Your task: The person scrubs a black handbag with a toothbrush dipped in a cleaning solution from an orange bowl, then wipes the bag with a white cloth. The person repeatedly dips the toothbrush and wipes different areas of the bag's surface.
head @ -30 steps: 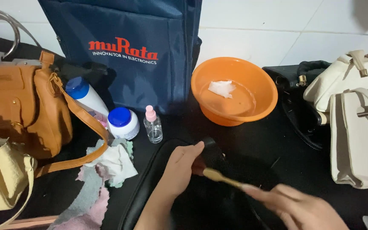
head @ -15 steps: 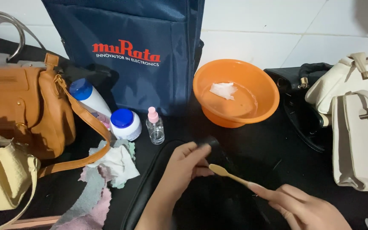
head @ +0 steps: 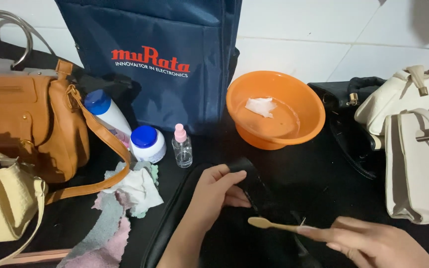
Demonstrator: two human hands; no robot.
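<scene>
Head view, left hand: your left hand [head: 217, 191] is clamped on a folded edge of the black bag [head: 254, 191], thumb on top and fingers tucked under, so that part stands up from the rest.
Head view, right hand: your right hand [head: 373, 243] is closed on the handle of the small wooden brush [head: 274, 225], pinched between thumb and fingers, the pale rounded end pointing back toward your left hand.
Bag relative to grip: the raised black edge sits inside your left fingers and runs down to the right, just above the brush end; I judge brush and bag close but cannot tell if they touch.
Brush relative to grip: the head lies just below and right of your left fingertips, well clear of your thumb.
Doing it well: keep the black edge pulled taut, work the brush away from your left fingers, use short light strokes, and turn the edge so the worked face points up at you.
Beyond the grip: the orange bowl [head: 276, 111] with 1 white scrap in it stands above your hands; the small spray bottle [head: 181, 146] is above and left; the rags [head: 125, 198] lie left of your wrist.
</scene>
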